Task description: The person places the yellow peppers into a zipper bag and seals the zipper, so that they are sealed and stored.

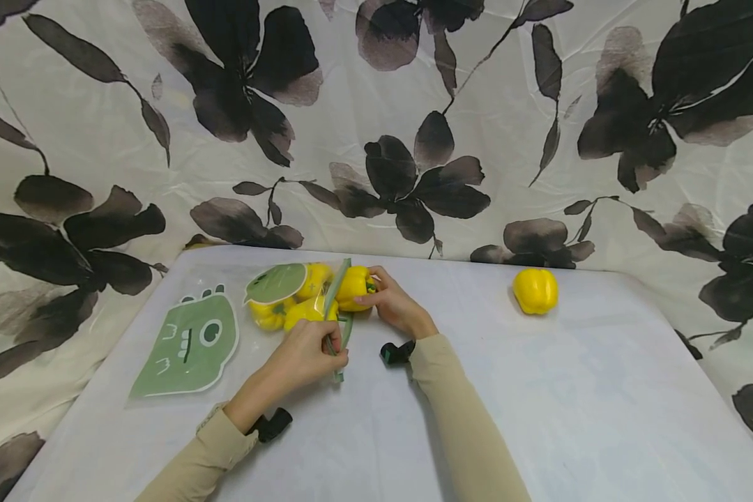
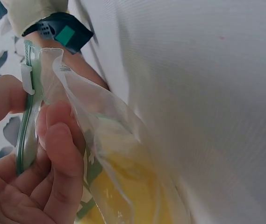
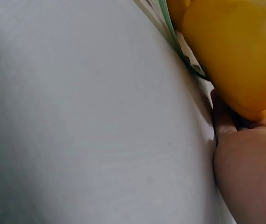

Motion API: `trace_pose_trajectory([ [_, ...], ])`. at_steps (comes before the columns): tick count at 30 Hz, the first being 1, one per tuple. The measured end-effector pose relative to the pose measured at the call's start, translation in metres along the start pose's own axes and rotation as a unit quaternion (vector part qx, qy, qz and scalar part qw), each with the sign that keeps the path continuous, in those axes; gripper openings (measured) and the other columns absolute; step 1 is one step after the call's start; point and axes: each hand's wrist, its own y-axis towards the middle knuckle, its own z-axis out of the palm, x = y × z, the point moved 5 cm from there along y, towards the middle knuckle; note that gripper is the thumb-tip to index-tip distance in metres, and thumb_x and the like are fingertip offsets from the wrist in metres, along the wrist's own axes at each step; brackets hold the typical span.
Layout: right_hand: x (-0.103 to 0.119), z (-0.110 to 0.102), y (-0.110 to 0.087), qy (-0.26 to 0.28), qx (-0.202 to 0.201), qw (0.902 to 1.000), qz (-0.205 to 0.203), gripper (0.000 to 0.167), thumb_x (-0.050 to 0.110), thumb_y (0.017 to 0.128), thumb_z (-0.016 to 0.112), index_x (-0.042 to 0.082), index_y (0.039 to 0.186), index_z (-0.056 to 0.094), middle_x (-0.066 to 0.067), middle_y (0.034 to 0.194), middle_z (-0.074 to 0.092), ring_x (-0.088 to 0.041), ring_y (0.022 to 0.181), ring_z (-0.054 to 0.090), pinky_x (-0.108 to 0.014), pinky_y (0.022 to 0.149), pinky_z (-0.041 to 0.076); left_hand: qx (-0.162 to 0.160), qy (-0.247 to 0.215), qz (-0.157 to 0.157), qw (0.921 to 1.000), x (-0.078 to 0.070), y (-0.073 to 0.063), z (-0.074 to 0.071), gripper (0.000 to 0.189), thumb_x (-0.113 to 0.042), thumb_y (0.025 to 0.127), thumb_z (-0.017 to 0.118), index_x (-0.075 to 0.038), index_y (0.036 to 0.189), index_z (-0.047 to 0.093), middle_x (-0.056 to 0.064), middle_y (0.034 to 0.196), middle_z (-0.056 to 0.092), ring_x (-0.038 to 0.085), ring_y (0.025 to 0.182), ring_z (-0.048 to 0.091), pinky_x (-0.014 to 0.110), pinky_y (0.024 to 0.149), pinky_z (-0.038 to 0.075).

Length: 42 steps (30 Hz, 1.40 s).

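Left hand point(image 1: 307, 355) fingers point(image 2: 58, 154) around bag rim point(image 2: 27, 116)

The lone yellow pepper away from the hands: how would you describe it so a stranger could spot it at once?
Start at the white table before the flowered curtain. Go to its far right part, where a yellow pepper stands alone on bare cloth. Unlike the other peppers, it is outside the clear zip bag and no hand touches it.

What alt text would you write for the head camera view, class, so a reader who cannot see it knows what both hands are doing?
A person's right hand pushes a yellow pepper into a clear zip bag of yellow peppers, while the left hand pinches the bag's green zip edge. An empty green bag lies left and another pepper right, on a white table.
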Motion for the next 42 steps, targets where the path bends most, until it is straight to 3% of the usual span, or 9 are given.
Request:
trace_pose_trajectory([
  [3,0.0,0.002,0.0,-0.021,0.006,0.9997,-0.01,0.043,-0.004,0.089,0.061,0.015,0.124,0.045,-0.017,0.142,0.045,-0.026,0.122,0.043,-0.049,0.116,0.014,-0.001,-0.001,0.004,1.0,-0.001,0.0,-0.001,0.022,-0.009,0.077,0.075,-0.014,0.069,0.056,-0.005,0.056,0.048,0.009,0.051,0.044,0.023,0.047,0.036],
  [7,0.001,0.006,0.0,-0.06,0.015,0.9974,-0.038,0.046,0.001,0.092,0.062,0.011,0.134,0.046,-0.014,0.139,0.046,-0.025,0.121,0.044,-0.046,0.113,0.023,0.0,-0.003,0.004,1.0,-0.002,-0.001,-0.001,0.022,-0.009,0.077,0.075,-0.014,0.069,0.056,-0.005,0.056,0.048,0.008,0.05,0.044,0.023,0.047,0.036],
  [10,0.003,0.01,0.0,-0.125,0.018,0.9898,-0.066,0.052,0.005,0.091,0.067,0.011,0.139,0.048,-0.011,0.132,0.053,-0.023,0.115,0.05,-0.039,0.106,0.036,0.001,-0.001,0.004,1.0,-0.002,-0.001,-0.002,0.021,-0.009,0.077,0.075,-0.014,0.069,0.055,-0.005,0.056,0.048,0.008,0.05,0.043,0.023,0.047,0.036],
  [14,0.003,0.013,0.002,-0.197,0.004,0.9771,-0.081,0.061,0.011,0.087,0.074,0.012,0.143,0.048,-0.007,0.131,0.057,-0.021,0.111,0.057,-0.032,0.098,0.043,0.002,0.005,0.003,1.0,-0.002,-0.001,-0.002,0.022,-0.01,0.077,0.075,-0.014,0.069,0.055,-0.005,0.056,0.047,0.008,0.05,0.043,0.023,0.047,0.035],
  [18,0.002,0.014,0.003,-0.184,-0.006,0.9809,-0.062,0.066,0.009,0.086,0.075,0.012,0.145,0.044,-0.01,0.138,0.052,-0.023,0.12,0.054,-0.036,0.105,0.04,0.005,0.005,0.0,1.0,-0.002,0.0,-0.002,0.022,-0.011,0.078,0.075,-0.014,0.068,0.055,-0.005,0.056,0.048,0.009,0.05,0.043,0.023,0.047,0.035],
  [23,0.002,0.013,0.001,-0.144,0.018,0.988,-0.054,0.064,0.001,0.087,0.069,0.009,0.146,0.044,-0.012,0.141,0.05,-0.026,0.131,0.048,-0.04,0.113,0.032,0.004,0.004,-0.001,1.0,-0.001,-0.001,-0.003,0.022,-0.011,0.077,0.075,-0.015,0.068,0.056,-0.005,0.055,0.048,0.008,0.049,0.043,0.023,0.047,0.035],
  [28,0.006,0.016,-0.001,-0.174,0.035,0.9818,-0.069,0.067,0.004,0.09,0.068,0.012,0.151,0.041,-0.012,0.143,0.051,-0.026,0.131,0.046,-0.04,0.112,0.031,0.007,0.004,0.01,0.9999,-0.002,-0.001,-0.004,0.021,-0.01,0.077,0.074,-0.015,0.068,0.055,-0.005,0.055,0.047,0.008,0.049,0.043,0.023,0.047,0.036],
  [35,0.008,0.02,-0.001,-0.218,0.001,0.974,-0.063,0.056,0.011,0.092,0.069,0.006,0.144,0.05,-0.012,0.141,0.053,-0.027,0.127,0.051,-0.039,0.109,0.036,0.012,0.004,0.01,0.9999,-0.002,-0.001,-0.004,0.021,-0.01,0.077,0.075,-0.014,0.069,0.057,-0.005,0.057,0.049,0.009,0.052,0.045,0.023,0.049,0.038],
  [42,0.006,0.022,0.003,-0.247,0.024,0.9679,-0.041,0.065,0.013,0.088,0.072,0.018,0.148,0.047,-0.009,0.144,0.043,-0.028,0.134,0.034,-0.051,0.114,0.024,0.018,-0.002,0.003,0.9998,-0.002,-0.001,-0.003,0.02,-0.01,0.078,0.075,-0.014,0.07,0.057,-0.005,0.057,0.049,0.009,0.051,0.044,0.023,0.049,0.037],
])
